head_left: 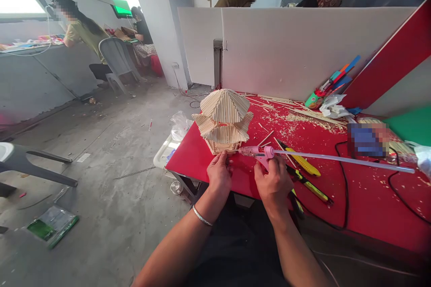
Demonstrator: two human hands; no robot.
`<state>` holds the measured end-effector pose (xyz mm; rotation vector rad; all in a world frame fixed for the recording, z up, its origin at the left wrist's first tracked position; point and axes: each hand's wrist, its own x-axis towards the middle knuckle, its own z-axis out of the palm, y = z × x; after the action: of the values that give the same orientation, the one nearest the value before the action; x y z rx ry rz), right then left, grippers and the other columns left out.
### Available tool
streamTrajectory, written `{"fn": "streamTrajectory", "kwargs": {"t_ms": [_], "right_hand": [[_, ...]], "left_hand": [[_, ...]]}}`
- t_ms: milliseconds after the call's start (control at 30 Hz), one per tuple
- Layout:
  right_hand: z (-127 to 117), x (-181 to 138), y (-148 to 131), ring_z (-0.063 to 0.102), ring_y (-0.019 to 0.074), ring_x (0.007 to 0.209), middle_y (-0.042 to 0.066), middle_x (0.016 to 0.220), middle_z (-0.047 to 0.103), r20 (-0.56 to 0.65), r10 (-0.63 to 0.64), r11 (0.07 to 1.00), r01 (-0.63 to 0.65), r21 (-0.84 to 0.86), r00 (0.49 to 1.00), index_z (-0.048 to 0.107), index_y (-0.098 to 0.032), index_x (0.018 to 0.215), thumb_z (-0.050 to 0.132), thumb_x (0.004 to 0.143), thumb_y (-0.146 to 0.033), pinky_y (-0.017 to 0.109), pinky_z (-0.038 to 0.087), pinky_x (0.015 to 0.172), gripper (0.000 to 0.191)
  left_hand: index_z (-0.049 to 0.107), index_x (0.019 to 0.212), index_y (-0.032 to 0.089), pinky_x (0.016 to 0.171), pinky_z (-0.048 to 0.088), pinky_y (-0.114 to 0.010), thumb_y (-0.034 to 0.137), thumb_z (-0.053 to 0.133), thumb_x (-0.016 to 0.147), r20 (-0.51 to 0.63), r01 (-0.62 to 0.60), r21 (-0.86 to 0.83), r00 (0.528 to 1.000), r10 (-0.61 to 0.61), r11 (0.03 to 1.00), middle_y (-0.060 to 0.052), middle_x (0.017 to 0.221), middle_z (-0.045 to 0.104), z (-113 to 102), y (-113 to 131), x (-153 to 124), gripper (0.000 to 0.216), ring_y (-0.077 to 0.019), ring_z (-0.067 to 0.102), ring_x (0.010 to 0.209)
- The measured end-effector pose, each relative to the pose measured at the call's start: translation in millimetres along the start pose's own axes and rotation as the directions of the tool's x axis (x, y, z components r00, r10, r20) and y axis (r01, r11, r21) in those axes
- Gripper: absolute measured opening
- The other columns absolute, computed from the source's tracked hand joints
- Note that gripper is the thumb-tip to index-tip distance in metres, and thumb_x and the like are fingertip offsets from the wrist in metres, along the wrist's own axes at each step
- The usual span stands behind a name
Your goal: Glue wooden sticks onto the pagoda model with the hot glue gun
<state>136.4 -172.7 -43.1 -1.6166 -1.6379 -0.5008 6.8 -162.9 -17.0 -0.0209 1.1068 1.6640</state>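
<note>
A small pagoda model (224, 119) built from pale wooden sticks, with two roof tiers, stands near the left corner of the red table (198, 157). My left hand (220, 171) is closed at the model's front base edge; whatever its fingers pinch there is too small to make out. In my right hand (274, 181) is a pink glue gun (266, 151), its nozzle pointing left at the base. A long translucent glue stick (343, 161) sticks out of its back to the right. Beside my right hand lie a yellow utility knife (305, 164) and yellow-and-black pliers (313, 188).
Loose sticks (319, 116) and wood shavings cover the table's back. A green container of tools (316, 96) leans near a white partition (303, 49). A black cord (346, 188) crosses the right side. People sit at the left and behind the partition.
</note>
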Motion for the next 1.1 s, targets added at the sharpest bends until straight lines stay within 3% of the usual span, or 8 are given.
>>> {"fn": "streamTrajectory", "kwargs": {"t_ms": [767, 1100], "right_hand": [[0.2, -0.3, -0.2, 0.066, 0.0193, 0.087, 0.011, 0.106, 0.068, -0.025, -0.044, 0.999, 0.043, -0.029, 0.999, 0.063, -0.015, 0.099, 0.058, 0.085, -0.032, 0.027, 0.048, 0.069, 0.022], [-0.5, 2.9, 1.4, 0.065, 0.0203, 0.086, 0.012, 0.103, 0.069, -0.055, -0.016, 1.0, 0.015, -0.017, 0.998, 0.063, -0.013, 0.105, 0.06, 0.085, -0.034, 0.028, 0.047, 0.067, 0.029]], "left_hand": [[0.063, 0.07, 0.014, 0.038, 0.03, -0.018, 0.025, 0.083, 0.061, 0.005, 0.006, 0.001, 1.0, -0.006, 1.0, -0.001, 0.064, 0.064, -2.6, -2.9, 2.9, 0.024, -0.0058, 0.048, 0.046], [0.063, 0.069, 0.012, 0.038, 0.03, -0.017, 0.024, 0.082, 0.063, 0.023, 0.008, -0.01, 1.0, -0.008, 1.0, -0.001, 0.062, 0.062, -2.6, -1.5, 2.6, 0.024, -0.0056, 0.048, 0.045]]}}
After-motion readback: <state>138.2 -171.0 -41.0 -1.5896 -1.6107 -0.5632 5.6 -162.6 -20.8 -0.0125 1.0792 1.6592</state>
